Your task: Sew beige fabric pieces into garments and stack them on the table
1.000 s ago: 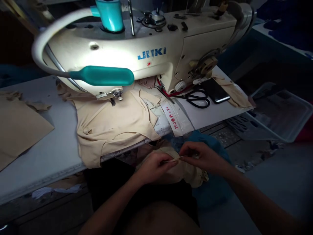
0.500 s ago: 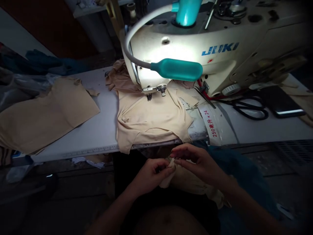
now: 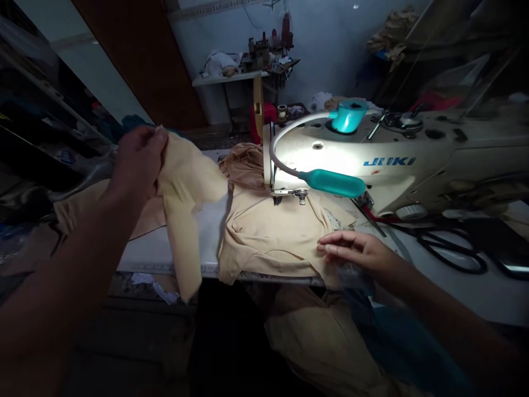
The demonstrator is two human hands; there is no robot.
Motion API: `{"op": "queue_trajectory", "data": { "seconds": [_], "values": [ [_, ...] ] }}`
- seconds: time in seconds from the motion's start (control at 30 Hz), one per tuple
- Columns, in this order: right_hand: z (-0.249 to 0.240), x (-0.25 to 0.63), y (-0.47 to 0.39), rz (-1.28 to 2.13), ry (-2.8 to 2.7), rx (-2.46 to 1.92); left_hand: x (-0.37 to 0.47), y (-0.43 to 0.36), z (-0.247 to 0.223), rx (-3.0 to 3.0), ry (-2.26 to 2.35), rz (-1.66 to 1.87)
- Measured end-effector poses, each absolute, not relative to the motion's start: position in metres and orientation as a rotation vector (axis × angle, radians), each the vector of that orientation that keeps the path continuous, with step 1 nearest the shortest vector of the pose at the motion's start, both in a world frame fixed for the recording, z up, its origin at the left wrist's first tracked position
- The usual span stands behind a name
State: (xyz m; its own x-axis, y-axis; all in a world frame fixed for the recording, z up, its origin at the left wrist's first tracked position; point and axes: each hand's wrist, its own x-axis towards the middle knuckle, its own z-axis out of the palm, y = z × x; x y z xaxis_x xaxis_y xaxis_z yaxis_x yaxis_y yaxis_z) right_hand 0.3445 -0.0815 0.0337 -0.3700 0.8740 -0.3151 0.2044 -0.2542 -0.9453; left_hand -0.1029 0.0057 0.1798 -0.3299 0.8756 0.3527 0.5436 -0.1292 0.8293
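Note:
My left hand (image 3: 142, 157) is raised over the left of the table, closed on the top of a beige fabric piece (image 3: 182, 204). That piece hangs down past the table's front edge, slightly blurred. More beige fabric (image 3: 144, 220) lies on the table behind my left forearm. My right hand (image 3: 355, 251) is at the front right corner of a beige garment (image 3: 281, 237), its fingers stretched out and nothing visible in them. Whether the fingertips touch the cloth I cannot tell. The garment is spread beneath the needle area of a JUKI sewing machine (image 3: 330, 151).
A teal lamp (image 3: 334, 183) on a bent neck lights the machine. Black-handled scissors (image 3: 452, 251) and a dark phone-like object (image 3: 496, 242) lie at right. Brown cloth (image 3: 246, 165) is bunched behind the machine head. Beige fabric (image 3: 322, 336) rests across my lap.
My hands have parted from above my lap. The left has swung up and left and now holds a beige fabric piece; the right has moved up beside the garment. The view has tilted up.

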Motion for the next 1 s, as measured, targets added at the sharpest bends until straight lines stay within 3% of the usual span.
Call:
{"op": "queue_trajectory", "data": {
  "seconds": [0.13, 0.27, 0.47, 0.83, 1.0],
  "values": [
    [0.042, 0.339, -0.039, 1.627, -1.444, -1.290, -0.073, 0.020, 0.171, 1.972, 1.766, 1.423],
    [0.040, 0.311, -0.021, 1.676, -1.478, -1.196, -0.022, -0.022, 0.095, 2.264, 1.538, 1.008],
    [0.026, 0.264, 0.004, 1.853, -1.549, -1.170, 0.014, -0.064, 0.009, 2.780, 1.347, 0.840],
    [0.013, 0.228, 0.012, 1.598, -1.529, -1.300, 0.020, -0.061, 0.011, 2.979, 1.501, 0.566],
    [0.010, 0.238, 0.009, 1.195, -1.613, -1.339, 0.021, -0.037, 0.018, 3.105, 1.351, 0.456]
  ]
}}
